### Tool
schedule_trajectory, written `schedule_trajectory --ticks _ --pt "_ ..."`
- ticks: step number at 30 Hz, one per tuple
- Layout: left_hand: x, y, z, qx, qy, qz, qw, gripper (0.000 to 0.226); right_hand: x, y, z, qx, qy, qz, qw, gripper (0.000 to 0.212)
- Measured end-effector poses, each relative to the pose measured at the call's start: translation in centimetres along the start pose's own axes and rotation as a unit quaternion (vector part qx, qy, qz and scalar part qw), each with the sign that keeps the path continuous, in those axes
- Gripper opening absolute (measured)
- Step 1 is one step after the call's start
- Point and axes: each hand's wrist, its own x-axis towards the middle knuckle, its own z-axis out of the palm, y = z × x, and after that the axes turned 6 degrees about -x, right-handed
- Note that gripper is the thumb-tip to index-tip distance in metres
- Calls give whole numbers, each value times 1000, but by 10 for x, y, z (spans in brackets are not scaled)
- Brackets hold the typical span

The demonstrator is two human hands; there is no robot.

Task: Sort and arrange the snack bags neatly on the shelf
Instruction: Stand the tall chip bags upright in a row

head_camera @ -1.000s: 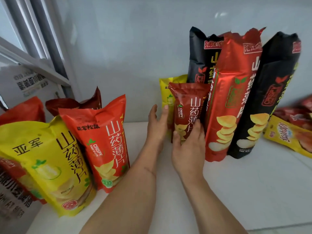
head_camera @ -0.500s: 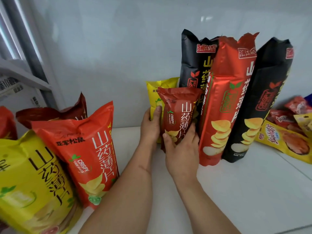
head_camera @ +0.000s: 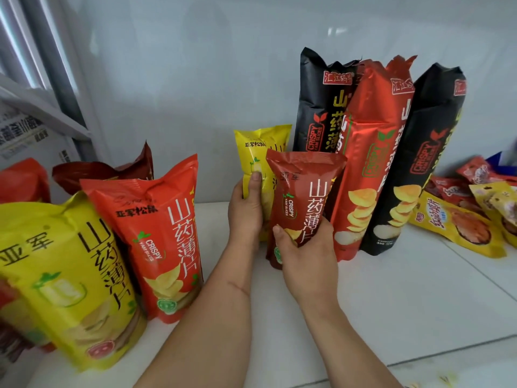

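Observation:
My right hand [head_camera: 303,256] grips the lower part of a small dark red yam-crisp bag [head_camera: 303,197], which stands upright in the middle of the white shelf [head_camera: 391,303]. Just behind it, my left hand [head_camera: 247,211] holds a small yellow bag [head_camera: 260,152] with the thumb on its front. To their right stand three tall bags in a row: black [head_camera: 321,107], red [head_camera: 366,152] and black [head_camera: 430,147]. On the left stand a large orange-red bag [head_camera: 156,233] and a large yellow bag [head_camera: 64,275].
A dark red bag [head_camera: 106,169] and another red bag [head_camera: 22,177] sit behind the left group. Several flat snack packets [head_camera: 461,222] lie at the far right. A white wall runs behind the shelf, and a window frame [head_camera: 42,65] is at the upper left.
My left hand has closed around the small yellow bag, which now stands out more to the left of the dark red bag. My right hand keeps its grip on the dark red bag.

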Motion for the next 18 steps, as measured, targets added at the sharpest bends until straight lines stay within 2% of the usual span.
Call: schedule_trajectory --ticks 2,5,9,13,18 --pt "-9 4 -2 6 10 -2 1000 62 -5 6 -13 -1 -3 -12 1000 74" --pt "-27 10 -3 38 34 21 998 48 -11 13 -33 16 -18 -28 999 71" --pt "-62 16 -3 67 55 36 996 54 -19 20 -57 33 -54 -49 997 77" --pt "-101 25 -7 95 97 59 989 45 -25 27 -80 52 -86 -76 992 82" --pt "-151 38 -21 138 150 93 975 30 -32 35 -96 90 -110 -91 986 79"
